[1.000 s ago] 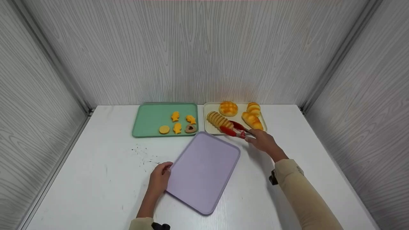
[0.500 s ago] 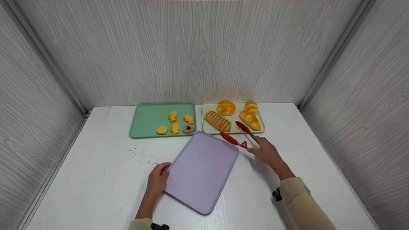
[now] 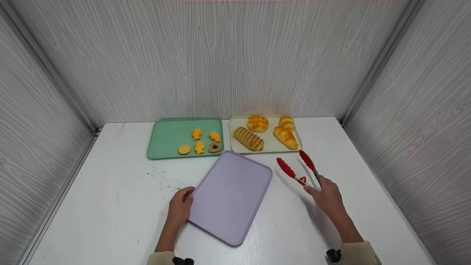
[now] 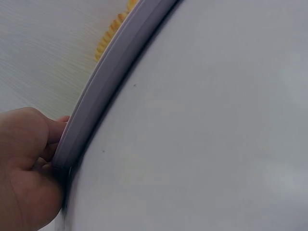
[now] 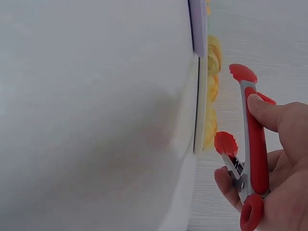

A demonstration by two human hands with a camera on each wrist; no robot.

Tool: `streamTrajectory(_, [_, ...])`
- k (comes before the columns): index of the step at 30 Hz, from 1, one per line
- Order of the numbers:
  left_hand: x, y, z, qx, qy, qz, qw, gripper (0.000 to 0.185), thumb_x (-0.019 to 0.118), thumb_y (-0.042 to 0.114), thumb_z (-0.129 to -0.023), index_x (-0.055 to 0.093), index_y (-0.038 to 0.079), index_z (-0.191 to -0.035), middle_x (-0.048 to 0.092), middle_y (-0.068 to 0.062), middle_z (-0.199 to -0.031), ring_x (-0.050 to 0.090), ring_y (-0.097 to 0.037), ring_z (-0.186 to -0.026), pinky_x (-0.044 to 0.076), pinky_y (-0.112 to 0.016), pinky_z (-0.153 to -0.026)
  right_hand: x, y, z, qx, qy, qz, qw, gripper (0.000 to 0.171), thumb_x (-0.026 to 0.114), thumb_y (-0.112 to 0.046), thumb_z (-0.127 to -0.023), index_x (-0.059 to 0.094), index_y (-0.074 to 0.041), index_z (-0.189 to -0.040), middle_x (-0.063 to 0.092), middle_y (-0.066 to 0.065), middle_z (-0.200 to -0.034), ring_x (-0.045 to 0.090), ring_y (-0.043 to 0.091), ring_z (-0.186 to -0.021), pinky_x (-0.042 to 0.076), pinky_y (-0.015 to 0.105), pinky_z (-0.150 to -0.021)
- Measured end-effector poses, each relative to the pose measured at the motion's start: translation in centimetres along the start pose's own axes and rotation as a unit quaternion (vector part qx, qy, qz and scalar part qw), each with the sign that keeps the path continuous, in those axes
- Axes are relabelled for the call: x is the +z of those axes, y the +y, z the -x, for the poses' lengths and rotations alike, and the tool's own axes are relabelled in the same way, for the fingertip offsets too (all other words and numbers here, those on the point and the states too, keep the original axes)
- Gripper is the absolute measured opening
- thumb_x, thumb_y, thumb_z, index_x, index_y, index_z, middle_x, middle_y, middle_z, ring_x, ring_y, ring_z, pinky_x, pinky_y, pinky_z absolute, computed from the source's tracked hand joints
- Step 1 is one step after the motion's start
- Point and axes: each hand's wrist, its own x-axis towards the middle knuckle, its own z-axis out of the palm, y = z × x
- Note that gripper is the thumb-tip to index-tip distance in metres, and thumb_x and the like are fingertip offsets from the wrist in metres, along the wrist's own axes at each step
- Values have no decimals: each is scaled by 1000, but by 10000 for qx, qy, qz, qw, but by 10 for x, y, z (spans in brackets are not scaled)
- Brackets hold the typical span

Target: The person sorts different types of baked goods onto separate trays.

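Note:
My left hand (image 3: 180, 207) grips the left edge of a lavender tray (image 3: 232, 198), which lies slanted on the white table. In the left wrist view, thumb and fingers pinch the tray's rim (image 4: 103, 79). Off to the right, my right hand (image 3: 328, 195) holds red-tipped tongs (image 3: 286, 168) with their arms spread and nothing between the tips. The right wrist view shows the thumb on the red handle (image 5: 256, 144). Behind the tongs, a cream tray (image 3: 271, 146) bears a ridged loaf (image 3: 248, 138), a round bun (image 3: 257, 123) and two more bread pieces (image 3: 285, 137).
A green tray (image 3: 167, 138) stands at the back left, with several small biscuits: fish-shaped ones (image 3: 199, 147), a round one (image 3: 184, 149) and a brown one with a heart-shaped centre (image 3: 215, 147). Dark marks (image 3: 162, 180) spot the table. Grey wood-grain panels (image 3: 220, 59) enclose the back and sides.
The tongs have spread and left the ridged loaf, which stays on the cream tray. My right hand has drawn back toward the lower right. The left hand keeps its grip on the lavender tray.

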Motion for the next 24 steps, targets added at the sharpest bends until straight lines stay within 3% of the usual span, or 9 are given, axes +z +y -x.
streamTrajectory(5, [1,2,1,-15,-4,17,10000,32,49,8,-103,62,5,-133,64,-13,-124,58,-25,-112,48,-43,-97,1,13,7,429,311,133,9985,45,73,-27,-92,59,9,-116,64,19,-91,56,27,-77,45,35,-63])
streamTrajectory(12, [1,2,1,26,38,29,10000,32,50,7,-103,62,5,-132,64,-13,-124,58,-26,-113,49,-45,-97,6,13,6,939,206,330,9948,57,71,-30,-93,54,14,-125,64,26,-104,57,29,-84,48,36,-66])
streamTrajectory(24, [-1,3,2,52,4,-33,10000,33,49,7,-103,61,4,-133,64,-14,-123,58,-27,-112,49,-44,-97,17,9,9,1035,66,223,9944,64,71,-31,-92,51,18,-129,60,33,-116,60,38,-99,54,49,-80])
